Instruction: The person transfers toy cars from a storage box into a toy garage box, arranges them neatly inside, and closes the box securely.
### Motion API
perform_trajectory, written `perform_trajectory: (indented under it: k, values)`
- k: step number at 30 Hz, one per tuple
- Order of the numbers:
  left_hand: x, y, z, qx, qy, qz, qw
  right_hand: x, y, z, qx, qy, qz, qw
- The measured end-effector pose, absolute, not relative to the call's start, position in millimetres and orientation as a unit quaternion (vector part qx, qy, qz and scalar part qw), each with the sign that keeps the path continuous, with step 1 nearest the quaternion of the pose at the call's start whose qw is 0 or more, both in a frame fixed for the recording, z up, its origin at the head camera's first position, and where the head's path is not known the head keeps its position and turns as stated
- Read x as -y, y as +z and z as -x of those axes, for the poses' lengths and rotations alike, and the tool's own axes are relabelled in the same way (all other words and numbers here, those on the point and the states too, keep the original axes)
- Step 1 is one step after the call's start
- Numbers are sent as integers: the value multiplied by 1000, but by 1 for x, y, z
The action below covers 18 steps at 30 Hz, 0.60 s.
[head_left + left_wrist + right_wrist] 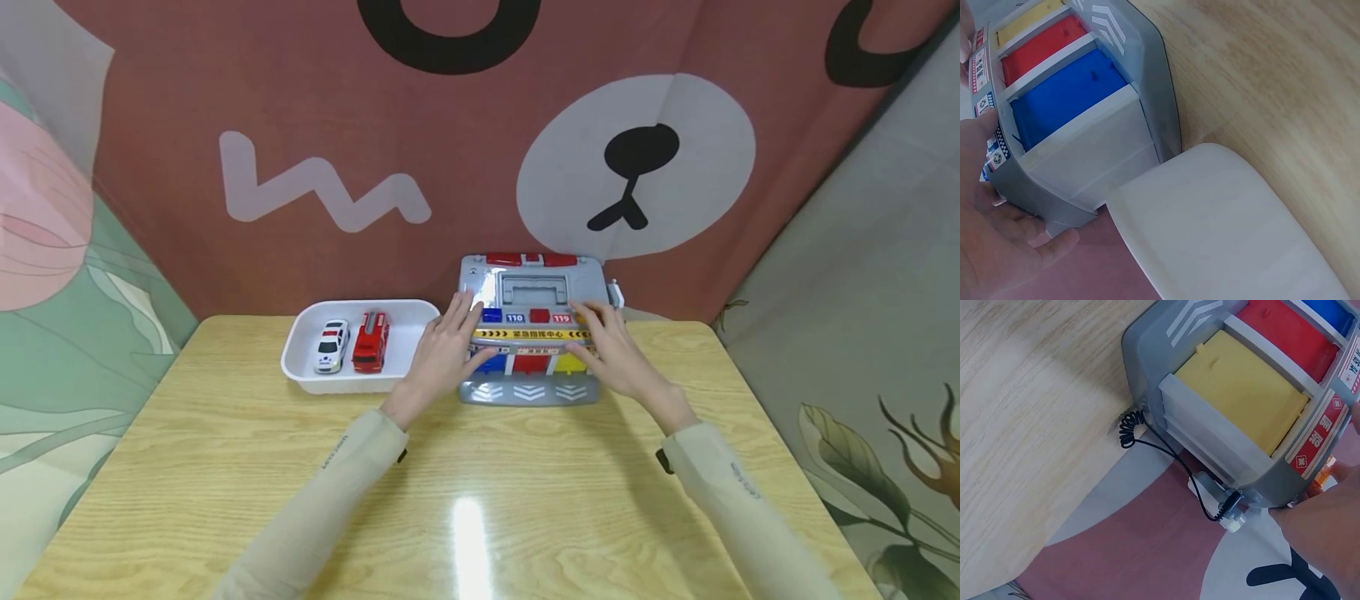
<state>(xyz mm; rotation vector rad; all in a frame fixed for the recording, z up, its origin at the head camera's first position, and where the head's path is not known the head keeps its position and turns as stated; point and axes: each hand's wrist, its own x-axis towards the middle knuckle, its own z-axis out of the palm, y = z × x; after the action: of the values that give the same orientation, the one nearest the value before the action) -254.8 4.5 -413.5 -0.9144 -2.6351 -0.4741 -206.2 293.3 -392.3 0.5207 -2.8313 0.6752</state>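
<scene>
A grey toy garage (529, 390) with blue, red and yellow doors stands against the back wall. My left hand (444, 348) holds its upper left edge, thumb at the front and fingers along the top and side. On the other side, my right hand (617, 350) grips the upper right edge, thumb likewise toward the front. The blue door (1069, 100), red door (1044, 47) and yellow door (1241, 390) all sit down in their frames. A white handset (1210, 497) on a coiled black cord hangs at the garage's right side.
Left of the garage is a white tray (408, 333), its end close to the garage's side. Inside it lie a white toy police car (332, 346) and a red toy fire truck (371, 342). The wooden table (540, 500) meets a printed cloth backdrop (337, 267).
</scene>
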Motion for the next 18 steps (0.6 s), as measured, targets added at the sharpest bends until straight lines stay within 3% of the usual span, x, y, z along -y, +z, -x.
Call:
perform_trajectory:
  k: [18]
  values:
    - [-3,-416,254,921,-167,317,151,-260,-381,213,967,129,-192,104]
